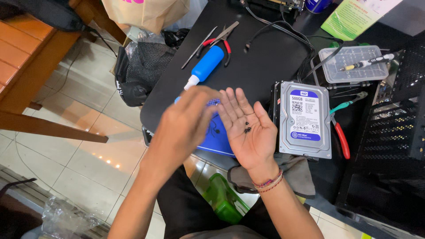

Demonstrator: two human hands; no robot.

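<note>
My right hand (248, 128) lies palm up and spread flat, with a few small black screws (246, 127) cupped in the middle of the palm; nothing is pinched, they simply rest there. My left hand (183, 126) hovers just beside it, blurred with motion, fingers loosely curled toward the palm; I cannot tell whether that grip is pinching a screw or bare. I judge the step in hand to be sorting or picking screws out of the open palm, so the next move calls for a fine fingertip pinch on a single screw while the right palm holds level, or they will roll off toward the floor.

Under both hands lies a blue mat (219, 137) on the black desk (261, 62), with a dark curl of wire on it. Just right of the right hand sits a hard drive (304, 119), label up, stacked on another dark unit. Beyond it lie red-handled pliers (341, 135) and a clear plastic bit case (352, 64) with a screwdriver (367, 62) on top. Farther up the desk are a blue dust blower (204, 66), tweezers (199, 46), a small red-handled cutter (221, 42) and black cables (283, 35). A black computer case (394, 132) crowds the right edge, leaving little elbow room on that side.
</note>
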